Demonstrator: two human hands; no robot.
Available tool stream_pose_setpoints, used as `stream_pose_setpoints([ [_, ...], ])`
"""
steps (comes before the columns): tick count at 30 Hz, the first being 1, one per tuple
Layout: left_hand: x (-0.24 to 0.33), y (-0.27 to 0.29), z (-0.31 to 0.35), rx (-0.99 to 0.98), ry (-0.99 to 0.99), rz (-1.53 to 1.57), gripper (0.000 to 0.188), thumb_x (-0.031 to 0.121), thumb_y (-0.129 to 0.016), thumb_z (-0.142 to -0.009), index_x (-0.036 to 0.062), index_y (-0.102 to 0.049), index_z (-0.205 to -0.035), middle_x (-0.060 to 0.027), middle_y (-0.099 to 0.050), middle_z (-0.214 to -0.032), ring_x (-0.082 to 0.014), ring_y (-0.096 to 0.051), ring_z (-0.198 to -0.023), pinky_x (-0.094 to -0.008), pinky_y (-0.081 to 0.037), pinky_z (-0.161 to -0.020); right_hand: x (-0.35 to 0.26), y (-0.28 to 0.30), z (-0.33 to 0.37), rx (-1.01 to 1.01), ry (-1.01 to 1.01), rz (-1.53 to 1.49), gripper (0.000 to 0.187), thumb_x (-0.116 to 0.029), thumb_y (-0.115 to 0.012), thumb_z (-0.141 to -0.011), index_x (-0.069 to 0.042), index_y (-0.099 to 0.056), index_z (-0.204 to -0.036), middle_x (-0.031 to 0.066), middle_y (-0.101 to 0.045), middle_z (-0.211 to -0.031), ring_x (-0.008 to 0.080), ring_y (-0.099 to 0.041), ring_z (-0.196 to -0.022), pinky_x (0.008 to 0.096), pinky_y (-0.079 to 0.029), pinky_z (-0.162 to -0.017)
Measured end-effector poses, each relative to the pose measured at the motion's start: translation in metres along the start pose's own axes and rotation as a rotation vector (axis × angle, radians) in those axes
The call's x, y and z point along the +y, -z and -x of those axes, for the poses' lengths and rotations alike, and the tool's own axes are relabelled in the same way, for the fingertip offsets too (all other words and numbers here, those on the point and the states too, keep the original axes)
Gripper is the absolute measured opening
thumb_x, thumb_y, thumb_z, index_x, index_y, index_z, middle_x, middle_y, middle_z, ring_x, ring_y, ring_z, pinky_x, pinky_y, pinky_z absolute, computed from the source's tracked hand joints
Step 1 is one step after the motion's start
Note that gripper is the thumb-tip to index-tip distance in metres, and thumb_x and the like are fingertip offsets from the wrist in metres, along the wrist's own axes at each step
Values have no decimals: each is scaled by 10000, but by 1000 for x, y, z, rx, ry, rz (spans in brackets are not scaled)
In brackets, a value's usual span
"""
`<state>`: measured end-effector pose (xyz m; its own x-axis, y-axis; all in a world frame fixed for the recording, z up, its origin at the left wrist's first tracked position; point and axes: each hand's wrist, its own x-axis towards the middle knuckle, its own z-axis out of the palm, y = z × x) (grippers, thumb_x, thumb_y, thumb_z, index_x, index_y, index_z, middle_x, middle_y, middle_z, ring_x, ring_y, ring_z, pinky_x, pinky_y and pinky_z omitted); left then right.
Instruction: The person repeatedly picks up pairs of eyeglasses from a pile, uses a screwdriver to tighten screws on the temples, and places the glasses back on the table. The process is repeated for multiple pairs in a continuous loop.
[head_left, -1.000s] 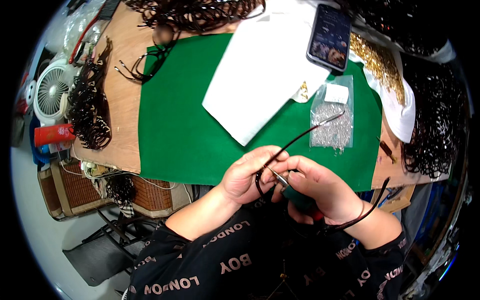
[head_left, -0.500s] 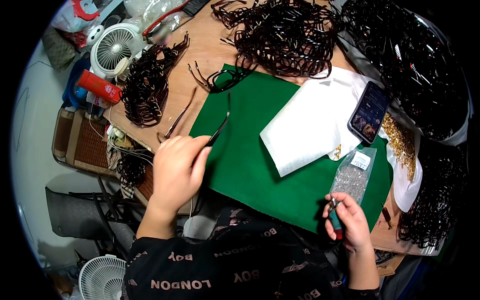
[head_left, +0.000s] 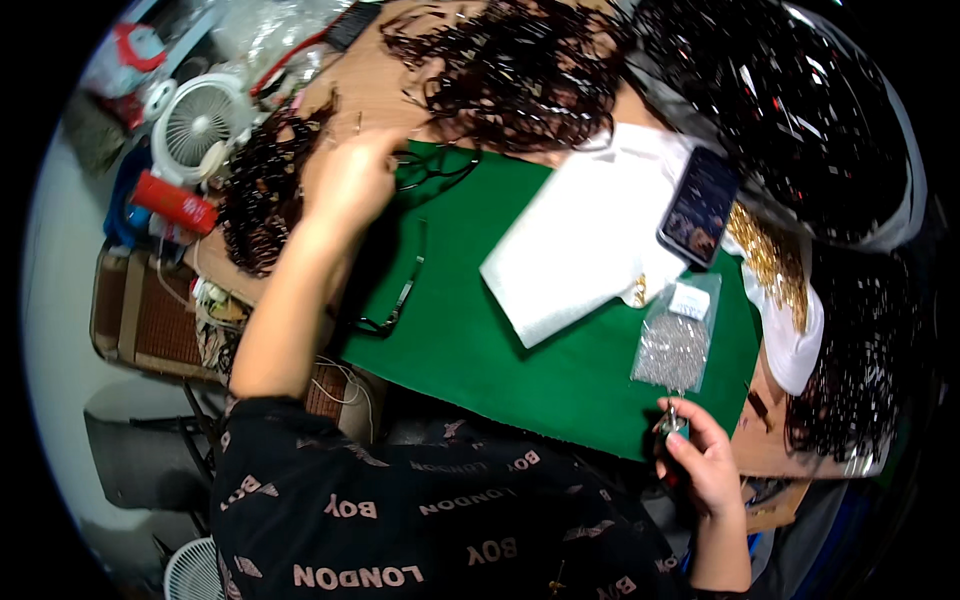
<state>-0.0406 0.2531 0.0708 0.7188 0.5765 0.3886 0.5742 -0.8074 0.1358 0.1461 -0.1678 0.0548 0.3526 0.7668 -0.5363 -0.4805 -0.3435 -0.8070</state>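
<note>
My left hand (head_left: 360,175), blurred by motion, reaches over the far left edge of the green mat (head_left: 450,350). It is right beside a dark glasses frame (head_left: 435,168); its fingertips are partly hidden, so a grip cannot be made out. Nearer to me on the mat's left side lies another dark pair of glasses (head_left: 405,290) with a thin temple. Low on the right, my right hand (head_left: 705,455) is closed around a small hand tool (head_left: 672,428) with a green and red handle and metal tip. Just beyond that tip rests a clear bag of tiny silvery parts (head_left: 675,340).
White wrapping sheet (head_left: 560,250) and a phone (head_left: 700,205) lie on the mat's right half. Glasses frames pile up at the back (head_left: 530,75) and left (head_left: 262,195). A large bag of dark parts (head_left: 780,110) and gold-coloured pieces (head_left: 770,260) sit right. A fan (head_left: 200,125) stands far left.
My left hand has gone forward, away from the dark glasses it held, which now lie on the mat. My right hand keeps its tool near the bag. The whole view has shifted slightly.
</note>
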Motion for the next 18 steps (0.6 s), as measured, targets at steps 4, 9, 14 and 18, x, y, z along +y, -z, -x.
stream_pose_setpoints([
  [4, 20, 56, 25, -124, 167, 771, 243, -73, -414, -748, -40, -590, -912, -81, -617, -943, -156, -574, -893, -280, -443, -829, -10, 1, 3, 134, 244, 718, 320, -61, -583, -816, -6, -529, -1126, 124, -564, -920, 230, -562, -768, 308, -460, -699],
  [9, 57, 79, 54, 148, -112, 698, 303, 124, -421, -917, -65, -527, -1129, -200, -542, -1163, -251, -521, -1087, -333, -367, -953, -7, -13, -5, 93, 334, 1113, 355, -126, -554, -831, -75, -476, -1173, 149, -532, -850, 335, -560, -740, 387, -463, -646],
  [14, 60, 83, 83, 144, 112, 858, 387, 243, -468, -921, -51, -494, -1172, -209, -563, -1106, -147, -582, -711, -185, -403, -542, -11, -27, -16, 31, 407, 1232, 387, -107, -561, -824, -98, -471, -1201, 149, -490, -807, 319, -567, -654, 378, -473, -553],
  [18, 72, 76, 98, 82, -88, 1311, 249, 161, -484, -916, 24, -529, -1120, -121, -523, -843, -97, -456, -505, -172, -365, -442, -13, -33, -21, 9, 406, 1318, 386, -100, -564, -815, -94, -485, -1193, 145, -485, -793, 307, -569, -643, 374, -477, -528],
])
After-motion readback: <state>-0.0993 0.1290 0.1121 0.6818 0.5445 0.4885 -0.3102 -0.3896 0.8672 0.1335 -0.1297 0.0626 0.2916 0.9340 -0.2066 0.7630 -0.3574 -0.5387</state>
